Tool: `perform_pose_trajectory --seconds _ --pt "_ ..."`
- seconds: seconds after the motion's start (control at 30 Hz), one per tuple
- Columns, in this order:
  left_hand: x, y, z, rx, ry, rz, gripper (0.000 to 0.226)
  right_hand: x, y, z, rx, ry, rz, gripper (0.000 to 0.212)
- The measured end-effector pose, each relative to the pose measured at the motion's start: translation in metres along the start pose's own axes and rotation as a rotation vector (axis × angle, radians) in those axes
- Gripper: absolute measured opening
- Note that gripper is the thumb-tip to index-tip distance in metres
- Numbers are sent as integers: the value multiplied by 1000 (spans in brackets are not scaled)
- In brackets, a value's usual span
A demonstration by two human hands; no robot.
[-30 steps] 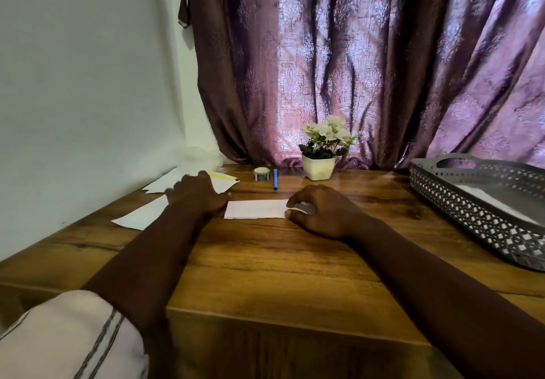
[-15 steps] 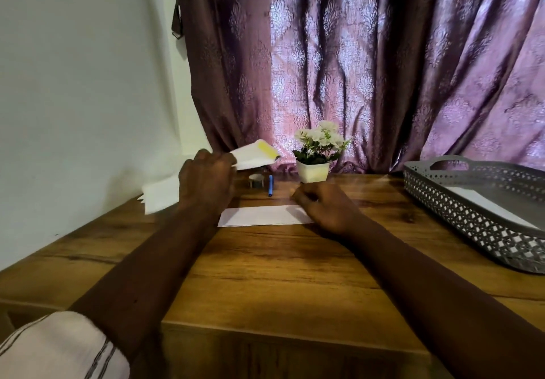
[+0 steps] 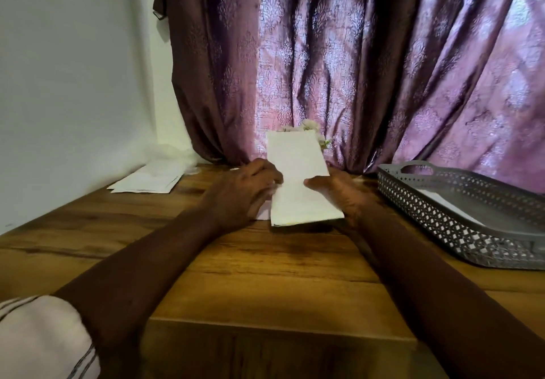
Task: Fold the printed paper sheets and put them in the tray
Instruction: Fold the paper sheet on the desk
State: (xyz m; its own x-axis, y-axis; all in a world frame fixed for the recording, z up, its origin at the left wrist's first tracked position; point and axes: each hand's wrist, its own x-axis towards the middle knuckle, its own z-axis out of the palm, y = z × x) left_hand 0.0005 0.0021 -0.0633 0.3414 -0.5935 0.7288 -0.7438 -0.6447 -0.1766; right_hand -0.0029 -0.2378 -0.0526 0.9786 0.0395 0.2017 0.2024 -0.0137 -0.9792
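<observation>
2 grips on the sheet [image 3: 298, 178], left hand [image 3: 241, 194] and right hand [image 3: 342, 197], fingers [image 3: 269, 175] clamped; flowers [image 3: 310, 125] mostly hidden behind it

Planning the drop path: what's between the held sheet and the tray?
Head view: only the right hand, gripping the sheet at its right edge, then bare wooden table up to the tray wall. No other object sits there.

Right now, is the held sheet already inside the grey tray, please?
No, the left hand and right hand hold the sheet left of the tray.
</observation>
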Motion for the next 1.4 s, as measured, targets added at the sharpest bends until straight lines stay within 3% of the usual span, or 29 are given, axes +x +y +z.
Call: perform_pose_trajectory --seconds 0.1,0.2,0.3,0.4,0.47,0.53,0.73,0.9,1.03,1.1,1.2,1.3,1.4 --pt "-2 -1 8 -9 -160 -188 44 -7 6 -6 -137 301 -228 84" --pt "-3 -7 11 20 -379 -313 50 -15 9 -11 -249 370 -361 98" --pt "-2 -9 14 17 -469 -410 60 -22 6 -10 -442 553 -346 79" --pt "1 -12 15 -3 -456 -467 64 -30 4 -11 -735 697 -78 55" --pt "2 -12 14 -24 -465 -510 70 -34 5 -12 -1051 594 166 55" --pt "2 -13 12 -10 -495 -578 78 -39 2 -8 -1295 488 296 64" --pt "5 -25 8 37 -570 -690 88 -39 -10 3 -1574 342 299 102" --pt "3 -34 5 -25 -543 -749 77 -38 -8 12 -1740 299 117 97" --pt "-3 -37 0 -45 -553 -808 77 -34 1 18 -1503 217 2 71" --pt "-4 -37 -1 -48 -560 -817 72 -32 4 20 -1263 111 41 72" --pt "-6 -36 -4 -101 -555 -828 68 -33 2 20 -1203 -22 45 81" --pt "-9 -36 -10 -193 -411 -861 74 -32 2 20 -1191 -40 32 84" --pt "-12 -35 -14 -204 -190 -821 68 -30 4 23 -1197 -9 -22 74"
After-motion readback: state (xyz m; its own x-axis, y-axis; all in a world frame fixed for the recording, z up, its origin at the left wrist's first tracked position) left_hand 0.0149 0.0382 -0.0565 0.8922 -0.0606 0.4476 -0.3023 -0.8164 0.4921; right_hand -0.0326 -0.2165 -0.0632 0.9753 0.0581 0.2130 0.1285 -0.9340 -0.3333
